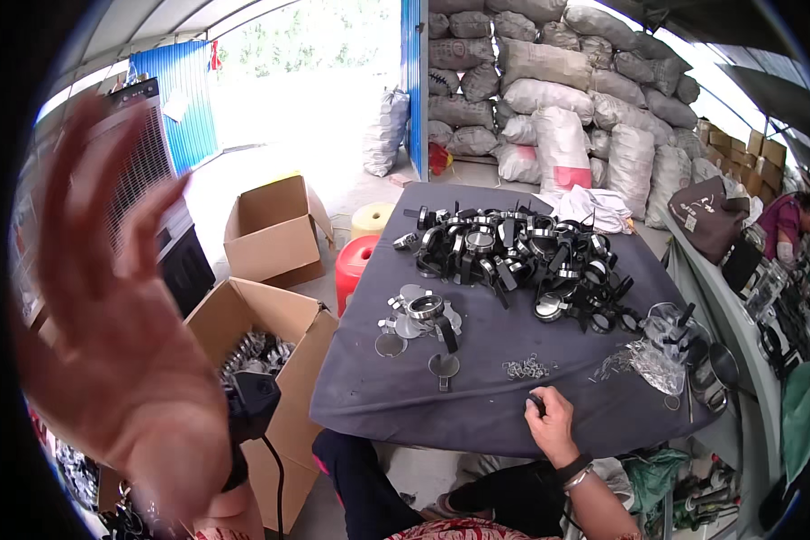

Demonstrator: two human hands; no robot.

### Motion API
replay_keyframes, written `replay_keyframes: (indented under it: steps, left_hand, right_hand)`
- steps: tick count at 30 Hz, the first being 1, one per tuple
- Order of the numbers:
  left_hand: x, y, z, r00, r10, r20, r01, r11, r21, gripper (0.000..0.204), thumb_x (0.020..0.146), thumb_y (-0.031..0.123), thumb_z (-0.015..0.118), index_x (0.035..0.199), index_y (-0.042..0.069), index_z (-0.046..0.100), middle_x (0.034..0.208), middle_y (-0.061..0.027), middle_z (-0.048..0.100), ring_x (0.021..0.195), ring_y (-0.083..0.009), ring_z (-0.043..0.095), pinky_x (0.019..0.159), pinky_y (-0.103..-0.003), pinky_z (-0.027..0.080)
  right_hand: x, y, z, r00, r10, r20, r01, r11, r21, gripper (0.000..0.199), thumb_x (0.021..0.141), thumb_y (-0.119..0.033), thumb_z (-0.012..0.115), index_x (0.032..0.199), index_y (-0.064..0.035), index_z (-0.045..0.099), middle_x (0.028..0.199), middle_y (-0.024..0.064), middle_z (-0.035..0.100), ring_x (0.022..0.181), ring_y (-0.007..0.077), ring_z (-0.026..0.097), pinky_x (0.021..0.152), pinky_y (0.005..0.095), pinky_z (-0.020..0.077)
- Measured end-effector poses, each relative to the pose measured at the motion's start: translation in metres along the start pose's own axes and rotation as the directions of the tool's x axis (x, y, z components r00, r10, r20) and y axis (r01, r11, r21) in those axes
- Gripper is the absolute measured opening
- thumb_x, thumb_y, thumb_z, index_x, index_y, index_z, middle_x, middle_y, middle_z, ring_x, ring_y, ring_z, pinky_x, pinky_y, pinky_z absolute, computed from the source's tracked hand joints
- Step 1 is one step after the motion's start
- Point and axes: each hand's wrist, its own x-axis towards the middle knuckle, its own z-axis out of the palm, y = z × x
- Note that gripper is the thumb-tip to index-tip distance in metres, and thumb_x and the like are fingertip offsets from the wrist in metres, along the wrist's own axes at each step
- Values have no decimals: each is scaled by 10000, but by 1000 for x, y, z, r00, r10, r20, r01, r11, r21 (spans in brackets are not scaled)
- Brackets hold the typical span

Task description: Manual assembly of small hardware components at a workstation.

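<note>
My left hand (121, 333) is raised close to the camera at the left, its fingers spread and nothing in them. It is slightly blurred, and a black box-shaped device (252, 400) with a cable sits at its wrist. My right hand (553, 425) rests at the table's front edge, closed round a small black object (535, 405) that is mostly hidden. Just beyond it lies a small heap of tiny metal pieces (526, 367). A black part with a round silver rim (426, 308) rests on flat round metal discs (391, 345) to the left.
A large pile of black, silver-rimmed parts (513, 247) covers the far side of the grey-covered table (360, 387). Clear plastic bags (661, 360) lie at the right. Cardboard boxes (274, 225) and a red stool (351, 265) stand at the left. Stacked sacks (558, 81) rise behind; another person (783, 225) sits far right.
</note>
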Motion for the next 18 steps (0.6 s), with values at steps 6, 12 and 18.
replay_keyframes:
  steps: [6,12,18]
  left_hand:
    - [-185,-2,94,316,-874,368,942,243,-231,136,862,0,613,991,-21,651,783,-14,649,737,-66,588,677,-218,483]
    - [-312,25,157,13,-934,358,1000,9,-11,83,837,56,625,886,8,672,658,-63,647,593,-120,625,569,-269,498]
    - [-317,28,166,238,-934,266,962,264,68,77,801,62,627,860,31,666,747,-155,655,683,-283,666,632,-339,510]
  right_hand:
    - [10,-13,8,997,74,-3,-74,995,63,103,834,-78,622,882,-19,552,698,137,585,615,281,597,572,357,464]
    - [73,-44,63,938,215,271,-289,918,272,70,880,-93,586,880,-29,558,684,122,603,655,281,633,599,367,491]
    - [131,-25,125,967,125,221,-86,980,-179,238,804,-223,672,904,-15,610,801,155,666,766,334,651,710,415,499]
